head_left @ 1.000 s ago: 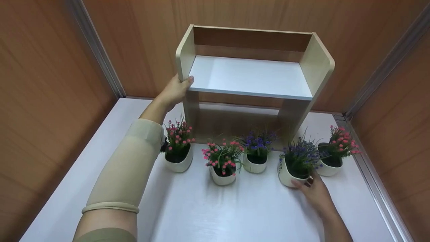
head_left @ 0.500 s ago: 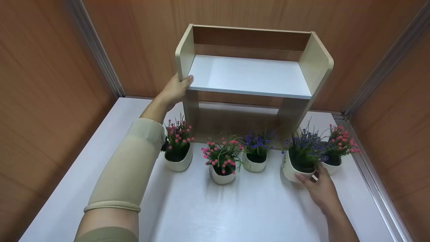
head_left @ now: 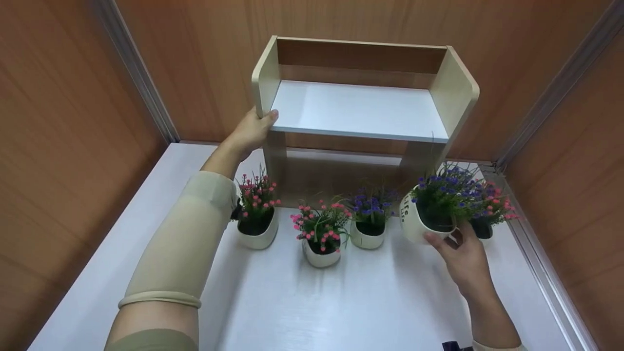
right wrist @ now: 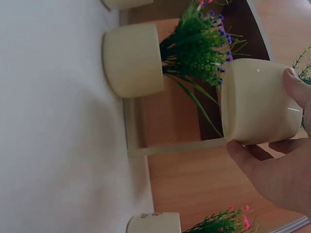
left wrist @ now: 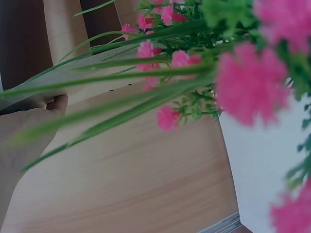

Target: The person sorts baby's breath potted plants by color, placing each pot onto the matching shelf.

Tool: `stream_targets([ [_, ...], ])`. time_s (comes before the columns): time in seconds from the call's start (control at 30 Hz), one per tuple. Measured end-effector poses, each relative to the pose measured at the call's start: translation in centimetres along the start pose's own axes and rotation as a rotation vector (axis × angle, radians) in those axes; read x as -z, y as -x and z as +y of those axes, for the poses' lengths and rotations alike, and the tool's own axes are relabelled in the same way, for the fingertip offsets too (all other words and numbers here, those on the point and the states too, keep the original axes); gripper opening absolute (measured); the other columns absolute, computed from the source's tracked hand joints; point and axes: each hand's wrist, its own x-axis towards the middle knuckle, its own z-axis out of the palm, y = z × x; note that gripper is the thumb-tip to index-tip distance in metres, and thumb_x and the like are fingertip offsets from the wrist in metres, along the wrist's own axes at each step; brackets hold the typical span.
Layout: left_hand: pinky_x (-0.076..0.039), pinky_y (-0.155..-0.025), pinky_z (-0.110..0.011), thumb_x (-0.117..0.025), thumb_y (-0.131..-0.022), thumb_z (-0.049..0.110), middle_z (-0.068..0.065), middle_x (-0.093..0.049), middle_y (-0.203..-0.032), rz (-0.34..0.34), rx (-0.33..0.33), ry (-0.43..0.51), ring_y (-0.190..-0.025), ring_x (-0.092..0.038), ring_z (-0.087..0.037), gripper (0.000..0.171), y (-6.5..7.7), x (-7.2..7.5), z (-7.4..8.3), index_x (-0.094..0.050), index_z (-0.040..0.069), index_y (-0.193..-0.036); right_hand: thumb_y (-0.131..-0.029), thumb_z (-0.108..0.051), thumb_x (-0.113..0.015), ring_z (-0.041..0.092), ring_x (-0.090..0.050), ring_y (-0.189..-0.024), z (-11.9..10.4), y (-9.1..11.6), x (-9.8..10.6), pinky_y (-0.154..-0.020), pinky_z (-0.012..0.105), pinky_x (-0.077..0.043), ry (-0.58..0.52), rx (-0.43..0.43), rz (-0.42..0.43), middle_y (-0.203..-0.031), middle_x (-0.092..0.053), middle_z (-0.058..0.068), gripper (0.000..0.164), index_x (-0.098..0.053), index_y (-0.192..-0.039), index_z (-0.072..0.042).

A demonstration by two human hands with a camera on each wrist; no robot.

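Note:
My right hand point(head_left: 465, 261) grips a white flower pot point(head_left: 414, 222) with purple flowers and dark lettering on its side. In the right wrist view the held pot point(right wrist: 260, 102) is clear of the white tabletop, thumb on one side and fingers on the other. My left hand point(head_left: 251, 130) holds the left side panel of a two-tier wooden shelf point(head_left: 360, 109), its thumb over the front edge by the upper board. Pink flowers point(left wrist: 250, 82) cover much of the left wrist view, where only part of that hand point(left wrist: 29, 128) shows.
On the white table point(head_left: 312, 312), a pink-flowered pot point(head_left: 258, 234) stands by the left forearm. Another pink one point(head_left: 321, 253) and a purple one point(head_left: 369, 236) stand before the shelf. A further pink-flowered plant point(head_left: 495, 207) is partly hidden behind my right hand. Wooden walls point(head_left: 63, 146) enclose the table.
My right hand has raised the purple-flowered pot off the table, moving it up and toward the shelf's right side. The left hand keeps its hold on the shelf.

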Motion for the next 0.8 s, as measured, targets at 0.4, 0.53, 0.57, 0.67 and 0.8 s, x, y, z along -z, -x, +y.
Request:
stream_targets([
  [0.4,-0.030,-0.133,-0.063,-0.043,-0.116,0.048,-0.022,-0.027,-0.177,-0.004,0.024,0.009,-0.166,-0.029,-0.042,0.077,0.4,0.8,-0.7,-0.008,0.011,-0.174,-0.101,-0.036,-0.079,0.036,-0.037,-0.163,-4.5,-1.7,-0.2,-0.122,0.039,-0.042,-0.051,0.159,0.042,-0.178,-0.030,0.012,0.098,-0.017,-0.174,-0.014],
  [0.53,-0.028,-0.134,-0.063,-0.043,-0.116,0.048,-0.022,-0.028,-0.177,0.001,0.029,0.000,-0.166,-0.029,-0.041,0.077,0.5,0.9,-0.6,-0.010,0.009,-0.174,-0.100,-0.036,-0.081,0.032,-0.040,-0.162,-5.9,-2.0,-0.3,-0.123,0.038,-0.042,-0.064,0.185,0.085,-0.176,-0.035,0.008,0.096,-0.022,-0.173,-0.017],
  [0.57,-0.027,-0.134,-0.062,-0.043,-0.116,0.048,-0.022,-0.027,-0.177,0.001,0.028,-0.001,-0.166,-0.027,-0.041,0.077,0.5,1.0,-0.6,-0.010,0.009,-0.174,-0.099,-0.035,-0.081,0.032,-0.042,-0.162,-6.2,-2.1,-0.4,-0.122,0.037,-0.043,-0.073,0.198,0.099,-0.174,-0.038,0.007,0.095,-0.024,-0.173,-0.017],
  [0.67,-0.026,-0.134,-0.064,-0.043,-0.116,0.047,-0.022,-0.027,-0.177,0.001,0.025,0.000,-0.167,-0.026,-0.041,0.077,0.5,1.1,-0.6,-0.009,0.010,-0.174,-0.099,-0.033,-0.082,0.030,-0.042,-0.161,-7.5,-2.4,-0.8,-0.121,0.034,-0.045,-0.094,0.235,0.130,-0.172,-0.040,0.006,0.091,-0.028,-0.172,-0.019],
  [0.8,-0.028,-0.133,-0.066,-0.044,-0.116,0.046,-0.022,-0.029,-0.176,0.003,0.007,0.012,-0.165,-0.030,-0.042,0.075,0.4,1.2,-0.5,-0.010,0.012,-0.174,-0.100,-0.022,-0.082,0.026,-0.046,-0.158,-9.1,-3.0,-1.3,-0.119,0.025,-0.046,-0.153,0.344,0.168,-0.164,-0.048,0.005,0.080,-0.039,-0.167,-0.015],
])
